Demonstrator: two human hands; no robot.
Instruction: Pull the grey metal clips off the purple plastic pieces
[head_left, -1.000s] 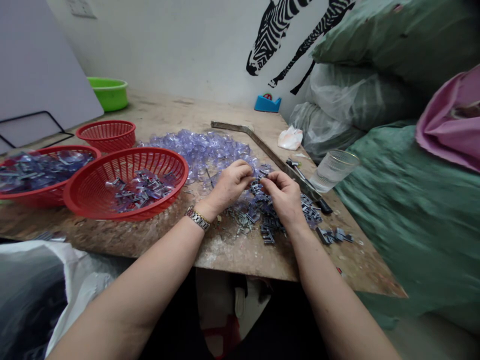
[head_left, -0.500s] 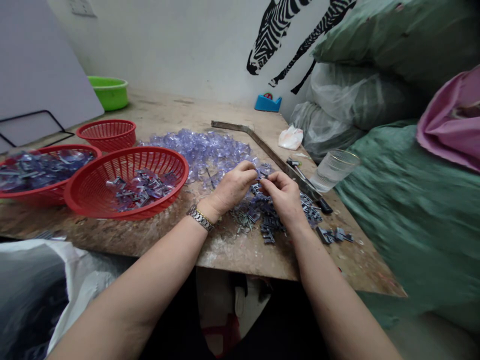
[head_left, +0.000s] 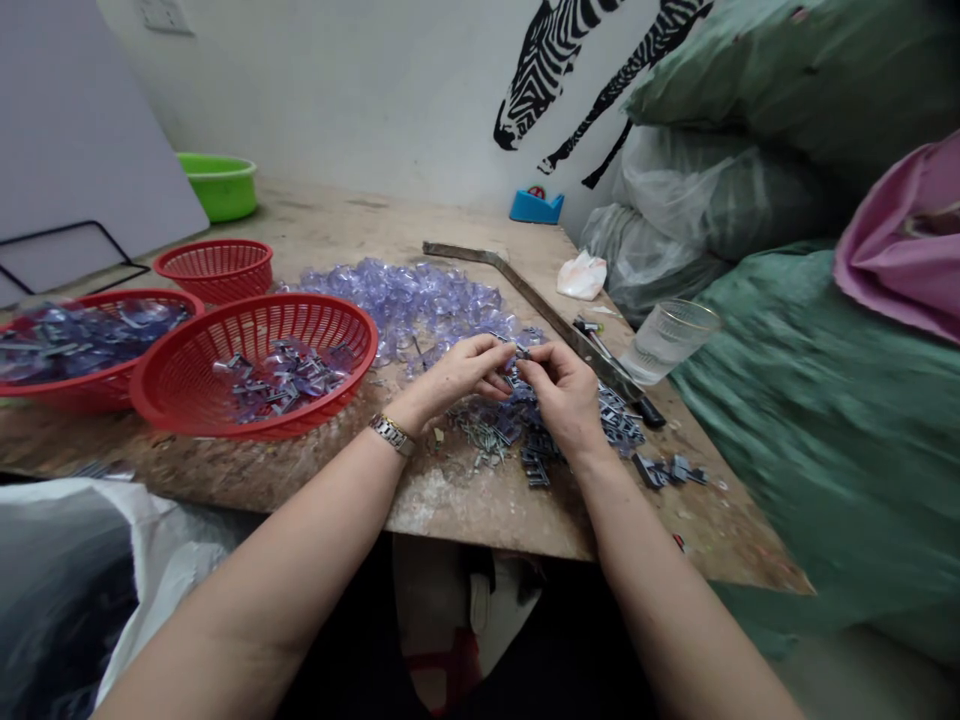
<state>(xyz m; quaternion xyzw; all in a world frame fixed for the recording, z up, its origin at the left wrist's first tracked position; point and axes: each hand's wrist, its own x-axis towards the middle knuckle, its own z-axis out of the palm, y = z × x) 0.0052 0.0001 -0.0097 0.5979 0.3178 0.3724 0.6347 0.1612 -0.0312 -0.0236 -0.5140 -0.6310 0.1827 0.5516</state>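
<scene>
Over the surface (head_left: 465,512), my left hand (head_left: 459,372) has uncurled its lower fingers, while it and my right hand (head_left: 567,398) grip one grey part (head_left: 521,352), seemingly unfinished.

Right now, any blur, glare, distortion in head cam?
Head view: soft light, dim under the table; head view: glints on clear plastic pieces; head view: green sack smeared, right edge stretched; head view: small grey part at the hands lacks detail.
</scene>
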